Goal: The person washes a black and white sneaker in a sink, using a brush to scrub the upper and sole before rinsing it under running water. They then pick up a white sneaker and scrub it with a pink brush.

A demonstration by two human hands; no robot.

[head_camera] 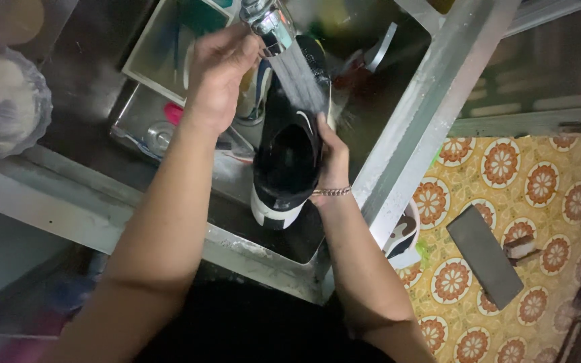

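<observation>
A black sneaker [289,158] with a white sole is held over a metal sink [398,161], toe pointing away from me. My right hand [333,161] grips its right side; a chain bracelet is on that wrist. Water streams from a chrome tap head [268,21] onto the shoe's front. My left hand [218,77] is raised at the tap, its fingers closed around the tap's left side. A second, lighter shoe [255,94] lies in the sink behind the black one, partly hidden by my left hand.
A toothbrush and pink item lie in a tray [163,131] at the sink's left. A plastic-wrapped bundle [1,101] sits on the counter at far left. On the patterned floor [506,181] to the right lie a dark flat slab [485,254] and another shoe [403,235].
</observation>
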